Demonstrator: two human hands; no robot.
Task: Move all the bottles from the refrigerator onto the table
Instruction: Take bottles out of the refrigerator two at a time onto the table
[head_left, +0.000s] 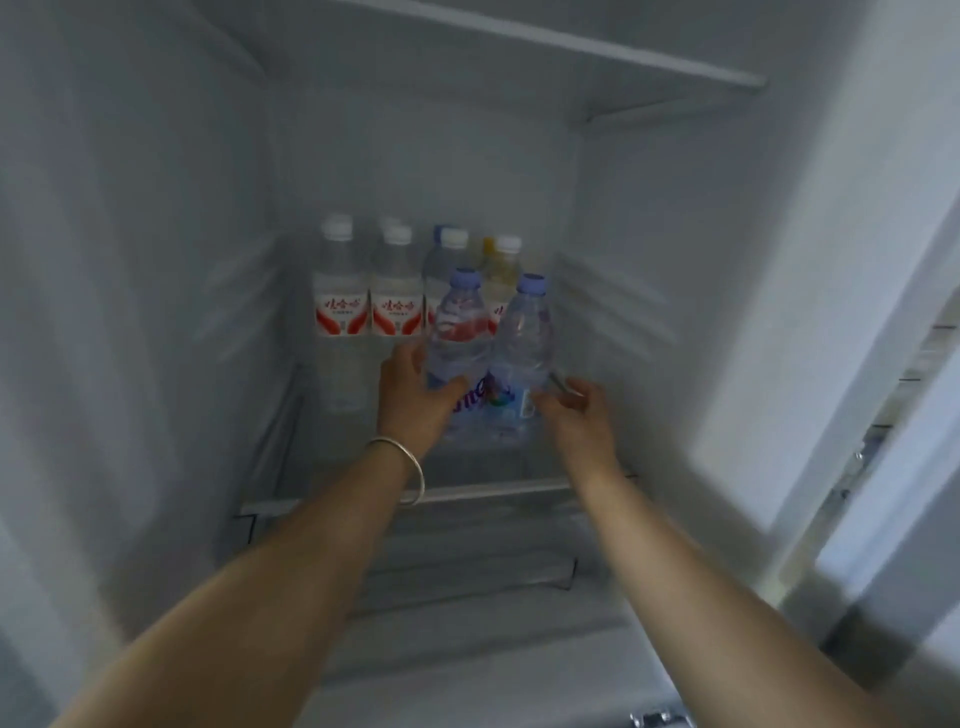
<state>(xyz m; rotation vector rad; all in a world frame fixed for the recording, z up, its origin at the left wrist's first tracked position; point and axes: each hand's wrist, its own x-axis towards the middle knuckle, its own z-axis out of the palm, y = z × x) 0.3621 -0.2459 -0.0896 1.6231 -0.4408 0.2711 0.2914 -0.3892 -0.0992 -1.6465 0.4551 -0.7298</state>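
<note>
Bottles stand on a glass shelf inside the fridge, all upright, all clear plastic with water in them. Two are at the front, touching each other: the left blue-cap bottle and the right blue-cap bottle, both with pale blue caps, ribbed shoulders and a label low on the body with purple lettering (too blurred to read).

The left hand grasps the left blue-cap bottle around its lower half, thumb across the front and fingers curled behind. A thin metal bangle sits on that wrist. The right hand is at the base of the right blue-cap bottle, thumb and fingers curled round its lower right side.

Behind them, against the back wall, runs a row of taller bottles. Two at the left, the first white-cap bottle and the second white-cap bottle, wear white labels with red script and red swooshes. More of the row shows behind the front pair, with white caps and one yellow cap among them, their bodies partly hidden.

An upper shelf crosses the top, and the door stands open on the right.
</note>
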